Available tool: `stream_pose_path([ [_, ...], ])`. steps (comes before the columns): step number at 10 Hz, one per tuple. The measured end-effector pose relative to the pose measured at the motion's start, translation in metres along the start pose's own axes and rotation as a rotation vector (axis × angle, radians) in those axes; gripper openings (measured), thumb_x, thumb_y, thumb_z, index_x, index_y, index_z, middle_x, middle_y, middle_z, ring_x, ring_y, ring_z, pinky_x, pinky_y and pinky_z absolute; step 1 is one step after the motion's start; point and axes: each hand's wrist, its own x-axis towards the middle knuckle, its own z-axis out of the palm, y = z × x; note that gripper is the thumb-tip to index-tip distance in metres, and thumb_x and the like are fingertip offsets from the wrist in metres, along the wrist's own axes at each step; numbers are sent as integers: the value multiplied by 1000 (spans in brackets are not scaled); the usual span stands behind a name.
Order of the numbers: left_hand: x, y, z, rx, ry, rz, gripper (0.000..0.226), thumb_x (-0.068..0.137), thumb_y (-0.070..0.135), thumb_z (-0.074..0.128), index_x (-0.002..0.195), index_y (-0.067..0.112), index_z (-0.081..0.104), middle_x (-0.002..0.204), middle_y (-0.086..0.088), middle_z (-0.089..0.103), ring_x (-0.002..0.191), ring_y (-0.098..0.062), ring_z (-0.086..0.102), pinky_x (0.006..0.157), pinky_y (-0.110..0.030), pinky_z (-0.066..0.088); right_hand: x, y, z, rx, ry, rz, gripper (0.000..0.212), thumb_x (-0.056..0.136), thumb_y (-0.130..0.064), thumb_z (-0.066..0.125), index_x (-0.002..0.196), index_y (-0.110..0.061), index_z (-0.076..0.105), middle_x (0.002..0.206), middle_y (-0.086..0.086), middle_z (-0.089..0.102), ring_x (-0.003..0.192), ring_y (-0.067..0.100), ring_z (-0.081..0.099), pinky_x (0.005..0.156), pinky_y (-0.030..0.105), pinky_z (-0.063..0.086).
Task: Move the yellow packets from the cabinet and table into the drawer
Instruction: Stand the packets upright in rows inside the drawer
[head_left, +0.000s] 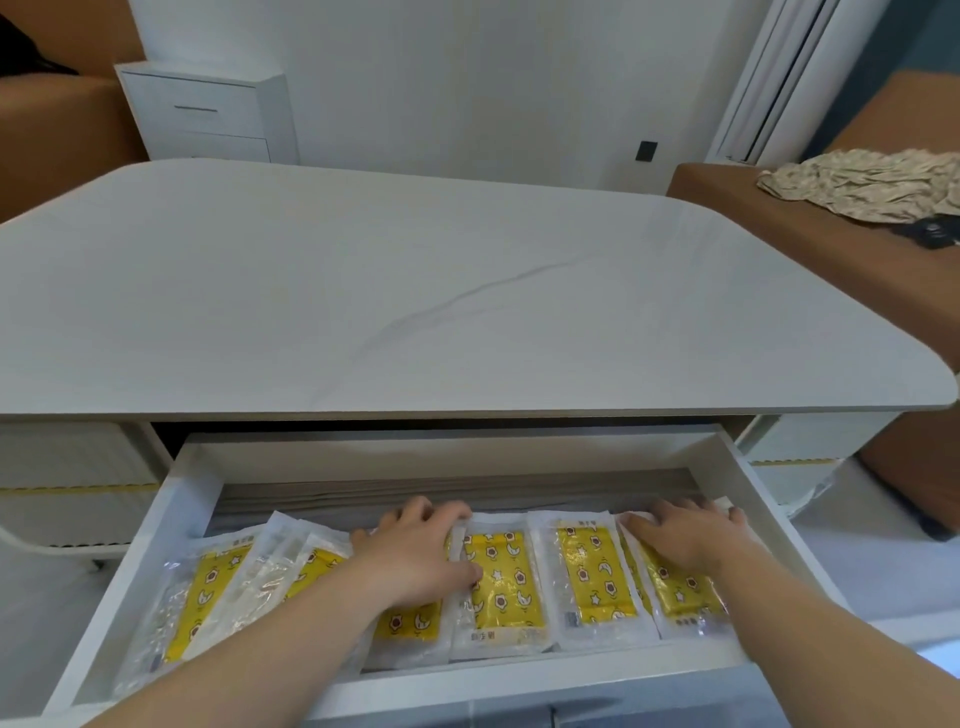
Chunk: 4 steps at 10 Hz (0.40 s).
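As the yellow packets (498, 582) lay in an overlapping row inside the open drawer (150, 551), the left hand (415, 556) and right hand (685, 535) pressed flat on them, fingers uncurled, apparently squaring the row so the drawer under the bench (467, 291) could close.

One wide-angle camera, worn on the person's head, looks forward and steeply down from close above the pulled-out white drawer (457, 457) at the bottom. The white marble-look tabletop (415, 291) fills the middle, and the plain white wall (441, 78) lies farthest.
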Motion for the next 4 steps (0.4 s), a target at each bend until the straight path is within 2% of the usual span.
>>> stream_pose_path([
  [1,1,-3,2,46,37,-53,59,87,61,43,139,44,22,147,0,21,138,-27,20,110,-54,19,3,-4,2,0,16,68,66,91,-67,18,144,-31,31,153,2,31,141,27,26,113,49,18],
  [2,0,-4,5,105,37,-122,59,88,62,37,141,40,22,149,-1,16,139,-30,16,109,-57,21,1,-12,5,76,-64,114,72,89,-69,21,147,-26,28,154,5,27,140,33,26,112,53,25],
  [3,-2,-3,4,48,44,-125,58,91,60,34,143,38,21,153,1,7,142,-30,10,111,-59,16,-4,-19,-2,126,50,34,62,94,-59,25,148,-29,23,157,3,18,143,34,16,113,55,22],
  [4,-7,-7,-5,-79,153,-67,48,95,51,37,139,36,30,153,4,12,141,-26,15,112,-52,16,-29,-33,-17,292,345,-240,31,99,-34,36,125,-25,50,133,2,51,120,18,48,100,36,42],
])
